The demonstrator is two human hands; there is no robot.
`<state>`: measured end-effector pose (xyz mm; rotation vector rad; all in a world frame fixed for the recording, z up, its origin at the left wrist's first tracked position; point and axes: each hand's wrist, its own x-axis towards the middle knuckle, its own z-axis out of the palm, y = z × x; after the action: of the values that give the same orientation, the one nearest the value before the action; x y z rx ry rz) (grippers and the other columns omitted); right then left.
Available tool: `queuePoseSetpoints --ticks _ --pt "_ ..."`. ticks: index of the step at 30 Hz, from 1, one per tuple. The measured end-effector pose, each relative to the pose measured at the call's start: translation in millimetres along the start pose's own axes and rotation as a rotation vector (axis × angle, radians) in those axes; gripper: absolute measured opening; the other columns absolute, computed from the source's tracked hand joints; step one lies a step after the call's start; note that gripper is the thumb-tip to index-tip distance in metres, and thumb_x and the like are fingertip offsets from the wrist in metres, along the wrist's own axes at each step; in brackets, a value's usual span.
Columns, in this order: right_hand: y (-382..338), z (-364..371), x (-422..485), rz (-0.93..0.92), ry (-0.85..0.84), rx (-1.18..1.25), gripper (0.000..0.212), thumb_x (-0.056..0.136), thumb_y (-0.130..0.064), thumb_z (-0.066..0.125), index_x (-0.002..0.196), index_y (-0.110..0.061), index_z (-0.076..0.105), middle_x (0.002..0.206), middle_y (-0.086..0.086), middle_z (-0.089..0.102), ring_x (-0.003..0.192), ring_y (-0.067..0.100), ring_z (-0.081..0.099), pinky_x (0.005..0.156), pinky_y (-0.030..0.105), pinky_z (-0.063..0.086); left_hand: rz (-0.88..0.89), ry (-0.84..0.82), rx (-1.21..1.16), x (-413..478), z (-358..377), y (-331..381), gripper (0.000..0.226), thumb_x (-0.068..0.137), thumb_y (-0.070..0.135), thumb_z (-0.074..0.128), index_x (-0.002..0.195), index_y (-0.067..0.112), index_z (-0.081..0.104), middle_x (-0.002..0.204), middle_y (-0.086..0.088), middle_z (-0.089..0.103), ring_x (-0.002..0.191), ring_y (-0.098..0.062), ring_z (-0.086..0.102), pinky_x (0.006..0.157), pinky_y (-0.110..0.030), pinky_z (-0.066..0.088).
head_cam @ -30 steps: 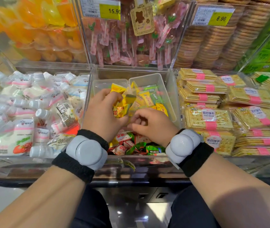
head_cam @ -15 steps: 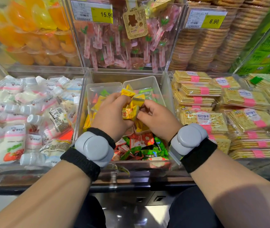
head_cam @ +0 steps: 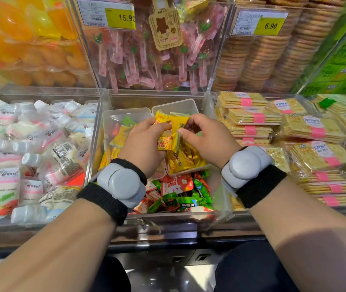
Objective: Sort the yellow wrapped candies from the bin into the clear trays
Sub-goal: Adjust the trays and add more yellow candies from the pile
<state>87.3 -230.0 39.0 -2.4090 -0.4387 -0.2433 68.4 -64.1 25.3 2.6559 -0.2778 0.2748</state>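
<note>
Shop shelving: clear hoppers with yellow price tags are standing behind the bin (head_cam: pixel 96 131), which is sitting mid-row along the shelf front.
Pouches (head_cam: pixel 30 148): capped white packs are lying heaped in the compartment left of the bin and are taking no part in the sorting.
Left tray (head_cam: pixel 125 114): it is sitting at the bin's back left, holding yellow pieces with a few red and green ones showing.
Left grip (head_cam: pixel 144 144): it is clenching a small bundle of yellow wrapped candies (head_cam: pixel 166 144) above the back of the bin, probably gathering several so they are going in as one drop.
Right grip (head_cam: pixel 208 138): it is pinching the edge of one yellow wrapper in that same bundle, thumb against fingers, seemingly squaring it up or passing it across.
Right tray (head_cam: pixel 180 105): it is sitting at the bin's back right, just under both grips, and is filling with a yellow pile (head_cam: pixel 180 159). The grips are likely hovering there because this is the drop spot.
Loose mix (head_cam: pixel 180 192): red and green wrapped sweets are lying at the bin's front. Hardly any yellow is showing among them, so the sorting is looking well along.
Crackers (head_cam: pixel 315 148): pink-banded packs are lying stacked right of the bin.
</note>
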Motion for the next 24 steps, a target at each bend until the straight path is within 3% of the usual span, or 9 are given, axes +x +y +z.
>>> queuePoseSetpoints --ticks 3,8,16,24 --pt "5.3 -6.1 8.7 0.006 0.032 -0.110 0.017 0.086 -0.040 0.057 0.084 -0.023 0.055 0.091 -0.002 0.053 0.095 0.021 0.053 0.081 0.036 0.041 -0.009 -0.052 0.050 7.7 1.7 -1.4 0.065 0.077 0.011 0.066 0.133 0.032 0.043 0.147 -0.009 0.031 0.133 -0.032 0.030 0.109 -0.043 0.030" --pt "13.5 -8.7 24.0 0.060 0.075 -0.295 0.025 0.086 -0.046 0.055 0.085 -0.021 0.059 0.108 0.002 0.054 0.113 0.026 0.041 0.091 0.040 0.029 -0.035 -0.041 0.117 16.5 7.5 -1.0 0.065 0.077 0.016 0.065 0.134 0.034 0.040 0.148 -0.010 0.028 0.133 -0.034 0.026 0.107 -0.043 0.028" --pt "19.9 2.3 30.9 0.075 0.134 -0.375 0.031 0.084 -0.047 0.057 0.080 -0.017 0.062 0.109 0.001 0.053 0.114 0.025 0.037 0.096 0.041 0.027 -0.035 -0.023 0.234 27.4 24.7 5.3 0.073 0.076 0.029 0.064 0.140 0.029 0.031 0.149 -0.013 0.020 0.133 -0.035 0.015 0.109 -0.043 0.023" --pt "27.5 16.3 34.2 0.049 0.189 -0.557 0.037 0.083 -0.051 0.054 0.084 -0.016 0.066 0.107 0.000 0.049 0.108 0.027 0.037 0.090 0.041 0.031 -0.001 -0.007 0.340 30.4 31.7 7.6 0.065 0.074 0.036 0.064 0.134 0.031 0.040 0.150 -0.009 0.022 0.132 -0.034 0.016 0.105 -0.047 0.025"
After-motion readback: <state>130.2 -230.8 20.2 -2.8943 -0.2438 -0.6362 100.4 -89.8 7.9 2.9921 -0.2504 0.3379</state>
